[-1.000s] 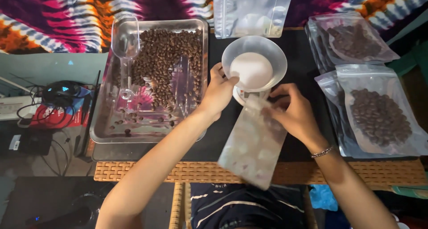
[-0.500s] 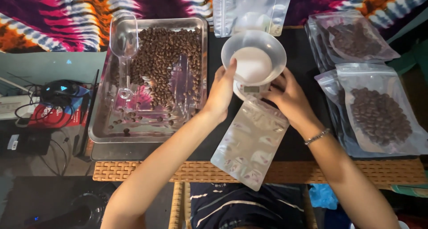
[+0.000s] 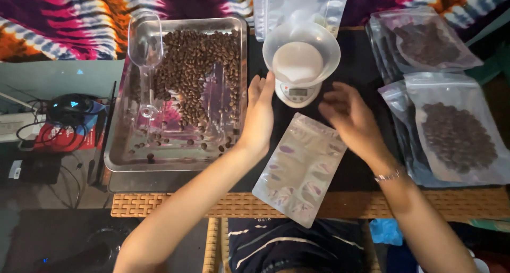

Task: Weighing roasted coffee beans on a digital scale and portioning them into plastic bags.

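A clear bowl [image 3: 302, 52] sits on a small white kitchen scale [image 3: 298, 94] at the table's middle back. My left hand [image 3: 260, 113] hovers flat just left of the scale, fingers apart, holding nothing. To the scale's right is my right hand [image 3: 350, 119], also open and empty, with a bracelet at the wrist. An empty silvery pouch [image 3: 298, 169] lies flat on the table below and between both hands, touched by neither.
A metal tray [image 3: 119, 158] of coffee beans [image 3: 196, 71] with a clear plastic scoop [image 3: 145, 55] stands at left. Filled bean bags [image 3: 457, 137] are stacked at right, and empty pouches [image 3: 300, 4] lie behind the scale. Cables and a device [image 3: 66, 111] lie far left.
Both hands have let go of the pouch and pulled back from the scale. The pouch now lies flat on the table. The bowl sits alone on the scale.
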